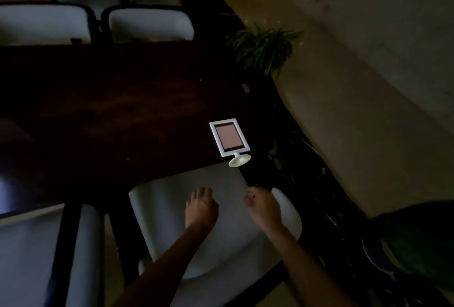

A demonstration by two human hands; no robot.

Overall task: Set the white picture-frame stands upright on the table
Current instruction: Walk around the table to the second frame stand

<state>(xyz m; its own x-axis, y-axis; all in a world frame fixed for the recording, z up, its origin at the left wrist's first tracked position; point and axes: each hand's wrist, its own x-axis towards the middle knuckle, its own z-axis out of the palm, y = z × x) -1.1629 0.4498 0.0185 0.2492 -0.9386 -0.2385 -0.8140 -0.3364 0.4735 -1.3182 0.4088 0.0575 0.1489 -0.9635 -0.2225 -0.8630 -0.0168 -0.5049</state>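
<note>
One white picture-frame stand (pixel 229 137) with a pinkish insert lies flat on the dark wooden table (pixel 110 115), close to its near right corner. Its round foot (pixel 239 160) reaches the table's near edge. My left hand (pixel 201 207) hovers below it over a chair seat, fingers curled loosely, holding nothing. My right hand (pixel 262 204) is beside it to the right, fingers also curled in with nothing in them. Both hands are apart from the frame.
A white chair (pixel 221 233) stands under my hands, another (pixel 36 252) at the left. More white chairs (pixel 149 24) line the far side. A potted plant (pixel 265 46) sits past the table's right end. The room is dim.
</note>
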